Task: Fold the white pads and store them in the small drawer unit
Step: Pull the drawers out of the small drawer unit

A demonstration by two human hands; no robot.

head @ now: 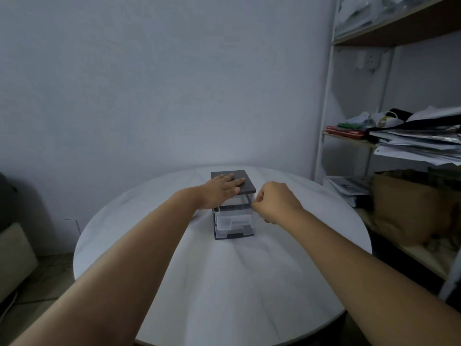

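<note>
The small drawer unit (233,221), upright mid-worktop (224,283) with its drawer fronts facing the person, is being pressed by the flat, released left hand (222,189). The right hand (277,202) is being curled at the top drawer (237,199); whether its grip is grasping it cannot be told.

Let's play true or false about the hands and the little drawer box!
1. The left hand lies flat on the dark top of the drawer unit. True.
2. The table is square. False: it is round.
3. The right hand has straight fingers. False: they are curled, beside the unit's upper right front corner.
4. Stacked papers sit on shelves to the right of the table. True.
</note>
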